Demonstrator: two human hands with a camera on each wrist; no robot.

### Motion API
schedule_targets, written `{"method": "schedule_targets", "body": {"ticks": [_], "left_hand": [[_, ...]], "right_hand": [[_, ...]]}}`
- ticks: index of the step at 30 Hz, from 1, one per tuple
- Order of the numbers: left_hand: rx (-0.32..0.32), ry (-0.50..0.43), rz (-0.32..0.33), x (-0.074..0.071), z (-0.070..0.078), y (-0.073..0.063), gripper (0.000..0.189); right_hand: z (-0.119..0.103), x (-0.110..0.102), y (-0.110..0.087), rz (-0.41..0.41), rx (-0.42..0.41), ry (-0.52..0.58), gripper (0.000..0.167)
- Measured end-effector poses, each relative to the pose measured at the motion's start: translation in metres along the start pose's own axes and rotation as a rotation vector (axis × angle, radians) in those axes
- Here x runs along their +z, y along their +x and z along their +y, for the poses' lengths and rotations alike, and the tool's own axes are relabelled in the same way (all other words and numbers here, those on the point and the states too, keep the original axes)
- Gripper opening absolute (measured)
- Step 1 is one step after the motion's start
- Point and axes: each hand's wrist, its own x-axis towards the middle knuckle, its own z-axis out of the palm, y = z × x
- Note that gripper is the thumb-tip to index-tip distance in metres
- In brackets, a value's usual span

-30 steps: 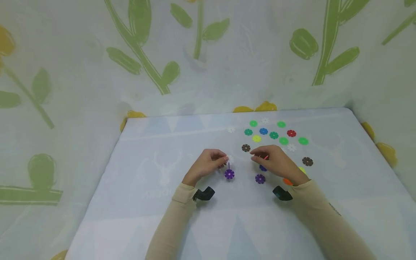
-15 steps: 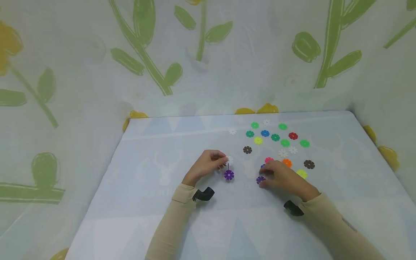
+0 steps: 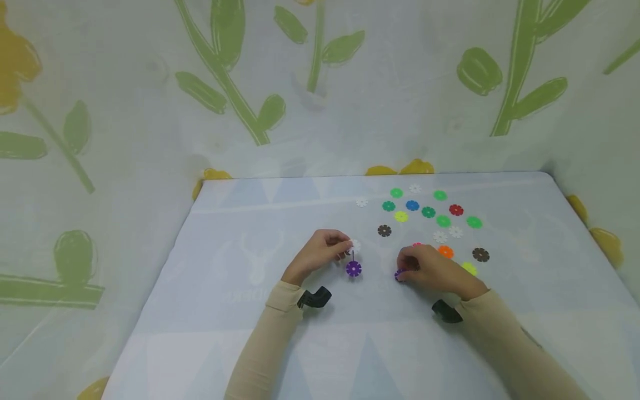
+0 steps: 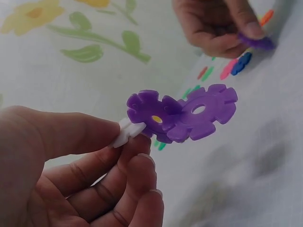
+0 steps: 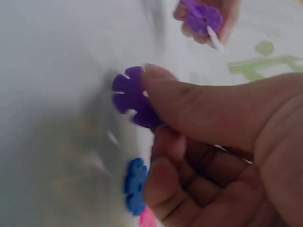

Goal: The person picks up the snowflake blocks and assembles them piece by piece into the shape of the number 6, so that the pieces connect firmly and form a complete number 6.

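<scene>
My left hand (image 3: 320, 253) pinches a white notched plastic disc (image 4: 129, 133) between thumb and forefinger. Two purple notched discs are joined to it: one purple disc (image 4: 147, 106) slots into the white one, and another purple disc (image 4: 210, 113) crosses the first at an angle. Over to the right, my right hand (image 3: 432, 269) pinches a single purple disc (image 5: 127, 94) by its edge, thumb on one face. Below that hand in the right wrist view lie a blue disc (image 5: 136, 187) and a pink disc (image 5: 148, 218), the pink one partly hidden by fingers.
Several loose notched discs lie toward the back right of the table (image 3: 210, 294), among them a red disc (image 3: 456, 210), an orange disc (image 3: 446, 252) and a brown disc (image 3: 384, 230). A flower-patterned cloth (image 3: 150, 128) surrounds the table at the back and sides.
My right hand has moved down toward the front from beside the pink disc and has picked up the purple disc there. The left hand stays in place with its joined discs.
</scene>
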Motion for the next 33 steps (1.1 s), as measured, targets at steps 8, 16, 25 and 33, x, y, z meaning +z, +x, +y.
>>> {"method": "schedule_targets", "body": {"ticks": [8,16,25,33], "left_hand": [[0.006,-0.034,0.004,-0.002,0.001,0.0,0.026],[0.005,-0.101,0.003,-0.004,0.005,-0.003,0.028],[-0.002,-0.111,0.013,-0.005,0.008,-0.005,0.028],[-0.009,-0.133,-0.003,-0.003,0.008,-0.004,0.027]], "right_hand": [[-0.016,-0.018,0.04,0.099,-0.072,0.143,0.011],[-0.028,-0.015,0.057,0.191,-0.125,0.267,0.01],[-0.029,-0.008,0.061,0.179,-0.146,0.278,0.012],[-0.032,-0.007,0.062,0.165,-0.171,0.267,0.011]]}}
